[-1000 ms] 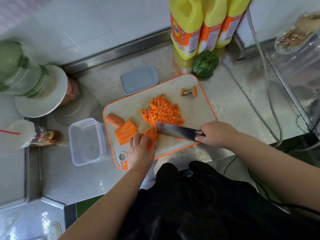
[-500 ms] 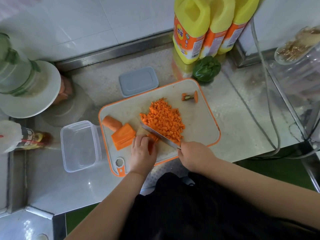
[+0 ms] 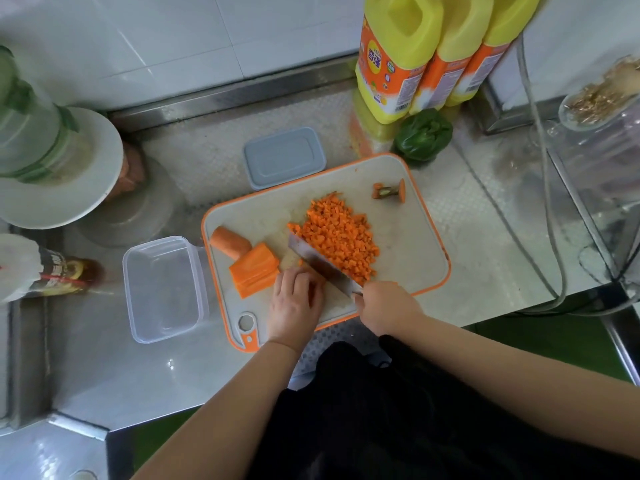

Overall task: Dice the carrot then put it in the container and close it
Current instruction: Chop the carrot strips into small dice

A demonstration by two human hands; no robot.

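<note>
Since before, the knife [image 3: 323,266] has swung against the dice [image 3: 339,237]. Left of the board [image 3: 408,237] sits the tub [image 3: 162,289]; left hand [image 3: 294,303] presses flat, contents hidden; right hand [image 3: 384,306] clamps the handle.

We cannot see what the left hand [image 3: 295,301] presses down; its fingers cover it. The knife [image 3: 323,266] handle is buried in the right hand [image 3: 386,306]. At twelve o'clock the yellow bottles [image 3: 398,60] lose their tops to the frame edge. At nine o'clock the green jar [image 3: 26,133] is blurred and cropped.
</note>
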